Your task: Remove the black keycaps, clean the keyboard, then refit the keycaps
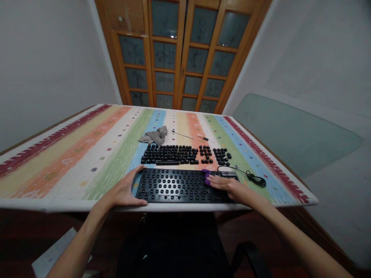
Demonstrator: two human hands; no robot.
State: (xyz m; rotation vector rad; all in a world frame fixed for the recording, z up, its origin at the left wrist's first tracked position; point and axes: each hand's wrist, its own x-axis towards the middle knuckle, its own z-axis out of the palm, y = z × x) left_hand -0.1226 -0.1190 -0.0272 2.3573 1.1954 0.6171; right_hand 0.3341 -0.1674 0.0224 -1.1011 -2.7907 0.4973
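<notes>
A black keyboard [171, 185] with its keycaps off lies along the table's near edge. My left hand [127, 189] grips its left end, fingers at the upper corner and thumb along the front edge. On the keyboard's right part, my right hand [223, 183] presses a soft purple lump [206, 178] against the bare key posts; whether it is putty or cloth I cannot tell. Just behind the keyboard, the loose black keycaps [174, 152] are laid out in keyboard order, in separate blocks. The hand covers part of the keyboard's right side.
A crumpled grey cloth [156, 136] lies behind the keycaps. To its right are a thin rod [184, 135] and a small black-and-metal tool [205, 139]. The coiled cable [256, 179] rests at the right. A striped tablecloth [72, 154] covers the table.
</notes>
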